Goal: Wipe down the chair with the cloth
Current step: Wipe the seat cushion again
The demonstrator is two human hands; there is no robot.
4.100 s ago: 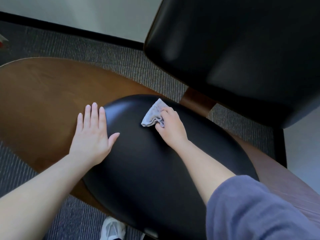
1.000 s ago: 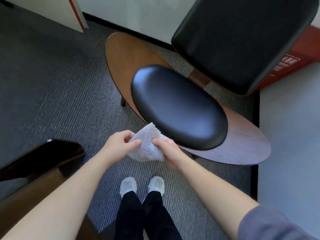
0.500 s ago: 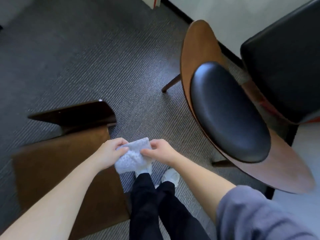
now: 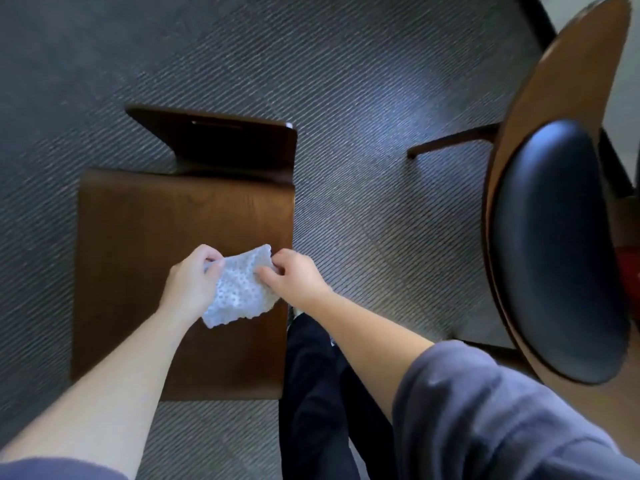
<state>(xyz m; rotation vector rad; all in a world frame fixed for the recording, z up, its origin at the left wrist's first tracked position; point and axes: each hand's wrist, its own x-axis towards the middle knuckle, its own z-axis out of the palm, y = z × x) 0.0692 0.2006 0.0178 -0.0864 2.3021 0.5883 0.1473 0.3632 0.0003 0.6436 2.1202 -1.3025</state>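
Office lounge or waiting area, I'd say: grey ribbed commercial carpet (image 4: 346, 81) under me, wooden lounge chair (image 4: 561, 81) with black padded seat (image 4: 554, 258), second plain wooden chair (image 4: 156, 220), dark baseboard (image 4: 538, 19).

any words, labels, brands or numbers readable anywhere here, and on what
None can be read.
The cloth, the wooden chair and the padded chair bear no text.
The red sliver at the right edge shows no legible marking.

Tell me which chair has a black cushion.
The chair at the right edge: a black oval pad on its seat. The left chair is bare wood.
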